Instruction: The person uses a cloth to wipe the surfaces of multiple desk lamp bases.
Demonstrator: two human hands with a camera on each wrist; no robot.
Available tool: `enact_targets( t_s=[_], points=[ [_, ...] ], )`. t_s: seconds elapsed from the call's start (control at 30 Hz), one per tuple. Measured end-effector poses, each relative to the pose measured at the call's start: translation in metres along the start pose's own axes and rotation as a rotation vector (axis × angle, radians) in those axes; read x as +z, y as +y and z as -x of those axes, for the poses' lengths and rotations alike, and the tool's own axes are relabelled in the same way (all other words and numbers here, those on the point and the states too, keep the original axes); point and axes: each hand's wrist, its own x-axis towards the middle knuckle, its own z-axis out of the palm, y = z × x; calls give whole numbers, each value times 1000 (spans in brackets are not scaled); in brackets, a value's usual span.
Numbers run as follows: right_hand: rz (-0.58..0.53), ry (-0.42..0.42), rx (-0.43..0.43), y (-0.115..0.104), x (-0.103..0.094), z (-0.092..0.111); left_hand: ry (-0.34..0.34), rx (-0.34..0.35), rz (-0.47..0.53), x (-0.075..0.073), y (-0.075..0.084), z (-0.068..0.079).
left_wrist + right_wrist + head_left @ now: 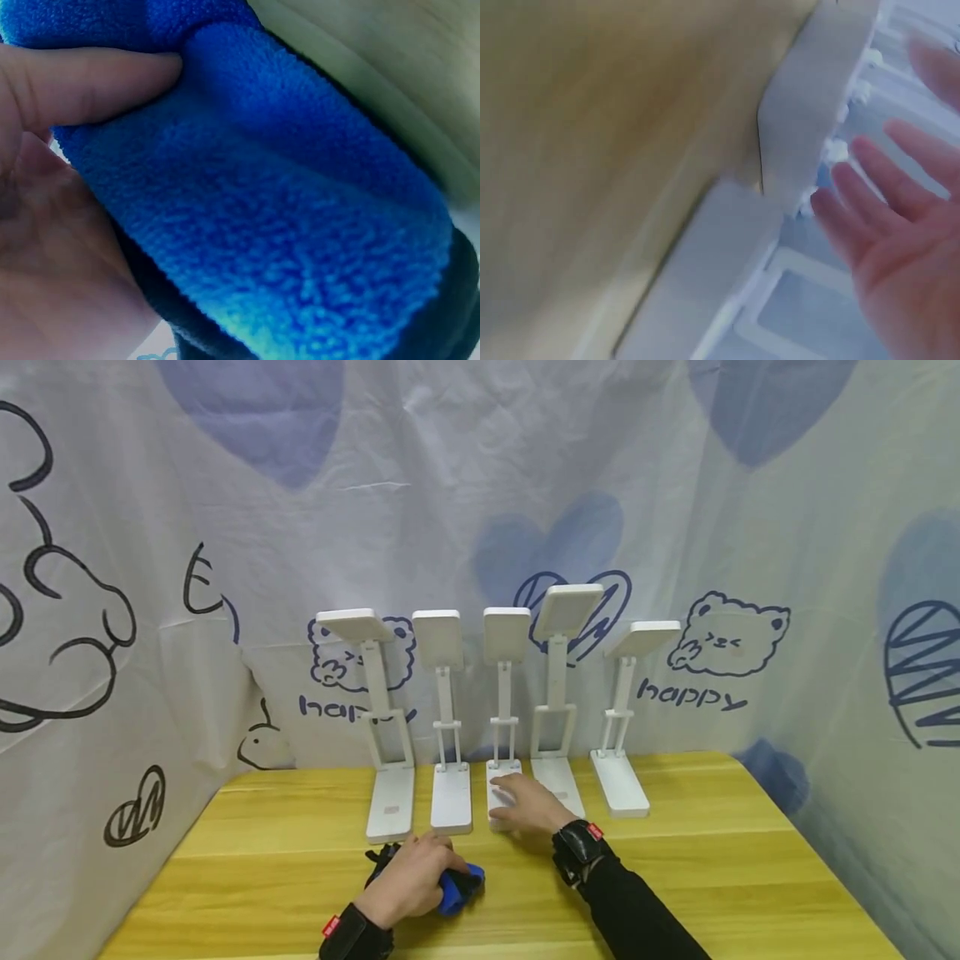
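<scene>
My left hand [412, 872] grips a blue and black cloth [462, 888] low over the front of the table. In the left wrist view the cloth's fluffy blue face [300, 195] fills most of the frame, with the thumb pressed on it. My right hand [528, 808] is at the middle white folding phone stand [506, 635], its fingers over the base, partly covering it. The right wrist view has the hand [907, 225] with fingers spread and nothing held, beside white stand bases [705, 277].
Several white folding stands line the back of the wooden table [285, 860]: a far-left one [390, 802], its neighbour [450, 802], a taller one [567, 610] right of the middle, and a far-right one [621, 785]. A printed curtain [450, 527] hangs close behind.
</scene>
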Motion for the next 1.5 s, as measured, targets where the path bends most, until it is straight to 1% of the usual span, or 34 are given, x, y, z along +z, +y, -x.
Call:
enact_targets(
  t_s=[0.07, 0.17, 0.27, 0.33, 0.43, 0.5, 0.57, 0.67, 0.9, 1.0, 1.1, 1.27, 1.5],
  points=[
    [-42, 104, 2, 3, -5, 1, -1, -2, -3, 0, 0, 0],
    [-52, 300, 2, 6, -14, 1, 7, -6, 5, 1, -1, 1],
    [-24, 497, -8, 11, -22, 2, 12, -7, 16, 1, -1, 1],
    [-19, 609, -27, 14, -28, 2, 11, -7, 25, 2, 0, 2],
    [15, 741, -60, 17, -38, 1, 14, -4, 27, 1, 0, 2],
    [54, 788, -72, 19, -45, 0, 17, -2, 26, 1, 1, 2],
    [87, 801, -55, 21, -52, 0, 22, 3, 24, 1, 1, 1],
    [101, 755, -21, 24, -59, -2, 25, 9, 26, 1, 1, 0],
    [118, 535, 19, 27, -67, -3, 11, 4, 24, 1, 0, -1],
    [131, 479, 44, 26, -70, -4, 9, -1, 27, 1, -1, -1],
    [163, 470, 43, 27, -71, -6, 13, 1, 36, 2, -2, -1],
    [228, 509, 7, 35, -71, -9, 13, -2, 56, 2, -3, -1],
    [206, 506, 30, 37, -74, -10, 8, -2, 60, 0, -3, 0]
  ],
)
